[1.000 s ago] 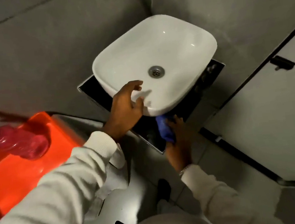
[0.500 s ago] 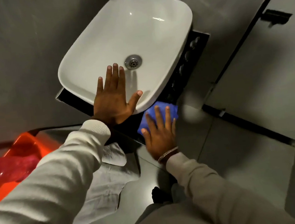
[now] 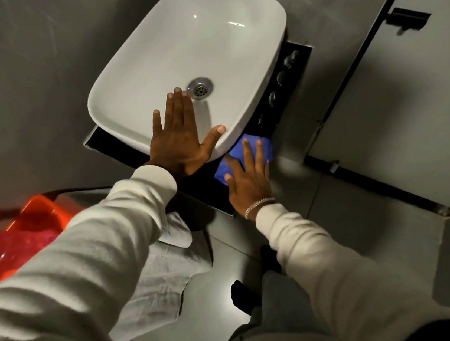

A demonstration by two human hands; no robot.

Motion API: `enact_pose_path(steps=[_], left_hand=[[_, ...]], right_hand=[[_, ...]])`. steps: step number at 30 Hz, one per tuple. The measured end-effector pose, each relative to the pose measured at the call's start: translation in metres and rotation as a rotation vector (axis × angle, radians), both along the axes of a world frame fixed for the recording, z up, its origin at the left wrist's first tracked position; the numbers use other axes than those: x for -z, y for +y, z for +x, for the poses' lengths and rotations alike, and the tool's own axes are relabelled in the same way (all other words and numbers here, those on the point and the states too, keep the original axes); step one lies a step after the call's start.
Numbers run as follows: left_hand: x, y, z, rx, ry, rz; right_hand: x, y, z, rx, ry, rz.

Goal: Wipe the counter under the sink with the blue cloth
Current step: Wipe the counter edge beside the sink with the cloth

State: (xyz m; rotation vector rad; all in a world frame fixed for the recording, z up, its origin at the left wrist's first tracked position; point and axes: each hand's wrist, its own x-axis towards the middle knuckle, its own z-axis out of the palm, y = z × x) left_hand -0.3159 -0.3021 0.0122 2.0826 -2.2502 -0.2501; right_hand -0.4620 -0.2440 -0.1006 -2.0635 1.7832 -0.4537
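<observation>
A white basin (image 3: pixel 202 40) sits on a small black counter (image 3: pixel 294 60). My left hand (image 3: pixel 179 142) lies flat and spread on the basin's near rim, fingertips close to the metal drain (image 3: pixel 200 87). The blue cloth (image 3: pixel 254 145) is bunched on the counter at the basin's near right corner. My right hand (image 3: pixel 249 180) presses flat on the cloth with its fingers spread, covering most of it. Part of the counter is hidden under the basin and my hands.
An orange tub (image 3: pixel 35 216) with a pink spray bottle (image 3: pixel 4 248) stands at the left. A white cloth (image 3: pixel 158 280) lies on the grey tiled floor (image 3: pixel 345 212) below the counter. A grey partition door (image 3: pixel 397 109) with a black frame is at the right.
My left hand went from gripping the basin's rim to lying flat on it. My right hand with the blue cloth slid right along the counter, out from under the basin edge.
</observation>
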Motion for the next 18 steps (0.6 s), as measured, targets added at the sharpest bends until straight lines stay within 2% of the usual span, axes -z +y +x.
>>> enact_pose_path(steps=[3, 5, 9, 14, 18], left_hand=[[0.006, 0.004, -0.021, -0.090, 0.025, -0.052], [0.007, 0.000, -0.030, -0.178, 0.047, -0.076], [0.012, -0.012, -0.045, -0.230, 0.082, -0.112], [0.012, -0.036, -0.075, -0.314, 0.163, -0.067], [0.007, -0.051, -0.096, -0.389, 0.174, -0.015]], right_hand=[[0.009, 0.023, -0.023, -0.232, -0.084, -0.101], [0.012, -0.004, -0.054, -0.324, -0.091, -0.104], [0.005, -0.076, -0.082, -0.214, -0.039, -0.006], [0.010, -0.074, -0.073, -0.126, -0.055, -0.018], [0.015, -0.104, -0.096, -0.177, 0.035, -0.016]])
